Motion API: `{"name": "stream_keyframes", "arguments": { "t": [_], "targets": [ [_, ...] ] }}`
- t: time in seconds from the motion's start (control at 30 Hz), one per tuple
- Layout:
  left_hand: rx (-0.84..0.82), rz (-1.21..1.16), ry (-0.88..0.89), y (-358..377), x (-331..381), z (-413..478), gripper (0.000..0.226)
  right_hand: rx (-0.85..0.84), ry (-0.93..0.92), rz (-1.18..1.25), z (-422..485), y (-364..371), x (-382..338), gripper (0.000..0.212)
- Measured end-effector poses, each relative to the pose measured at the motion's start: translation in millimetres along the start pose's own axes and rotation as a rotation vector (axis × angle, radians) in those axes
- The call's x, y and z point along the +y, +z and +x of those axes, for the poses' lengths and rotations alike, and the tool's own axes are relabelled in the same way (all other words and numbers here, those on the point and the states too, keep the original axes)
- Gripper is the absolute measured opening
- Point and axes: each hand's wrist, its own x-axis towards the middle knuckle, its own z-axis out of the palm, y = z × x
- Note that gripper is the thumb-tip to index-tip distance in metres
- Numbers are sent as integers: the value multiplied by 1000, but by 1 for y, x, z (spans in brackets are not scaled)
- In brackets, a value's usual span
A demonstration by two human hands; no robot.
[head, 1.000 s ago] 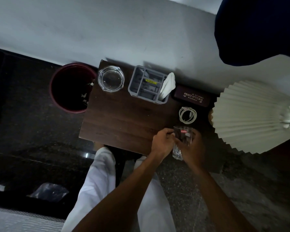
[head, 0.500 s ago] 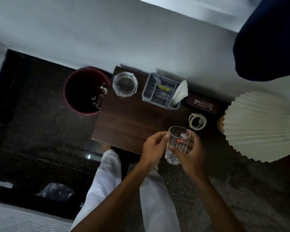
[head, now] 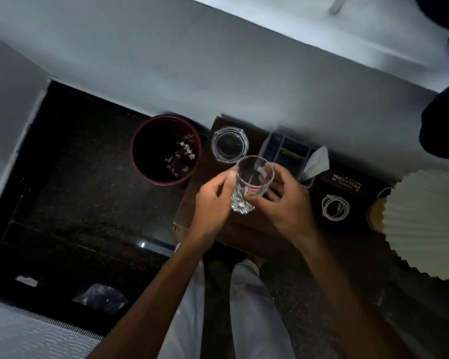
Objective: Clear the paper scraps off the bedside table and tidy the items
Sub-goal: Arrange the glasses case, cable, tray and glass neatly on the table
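A clear drinking glass (head: 254,177) with a red label is held above the dark wooden bedside table (head: 200,174), tilted, its mouth towards the camera. My right hand (head: 283,200) grips its side and my left hand (head: 213,200) touches its lower left side. White paper scraps (head: 180,158) lie inside the maroon waste bin (head: 140,156) on the floor, left of the table. At the table's back stand a glass ashtray (head: 228,146), a grey organiser (head: 285,149) with a white tissue (head: 318,161), and a dark spectacle case (head: 347,183). A coiled white cable (head: 335,206) lies to the right.
A pleated cream lampshade (head: 423,224) overhangs the table's right end. The white wall (head: 218,60) runs behind the table. A crumpled plastic bag (head: 101,297) and a paper bit (head: 26,281) lie on the dark floor at lower left. My white trouser legs (head: 259,307) are below.
Both hands have lifted the glass from the table's front right area up and leftwards, nearer the ashtray. The view has shifted, showing more floor and the bin's scraps.
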Motion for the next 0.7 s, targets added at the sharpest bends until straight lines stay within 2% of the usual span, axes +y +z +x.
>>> {"name": "stream_keyframes", "arguments": {
  "t": [0.13,0.3,0.5,0.7],
  "targets": [
    [21,1,52,-17,22,34,27,61,-45,-7,33,15,-18,73],
    [-25,33,72,-28,35,72,40,166,-92,-56,66,29,-25,78],
    [-39,64,-23,-34,29,102,32,176,-159,-237,92,38,-24,75],
    [-13,163,-6,-30,31,109,30,200,-166,-309,108,43,-14,70]
  ]
}}
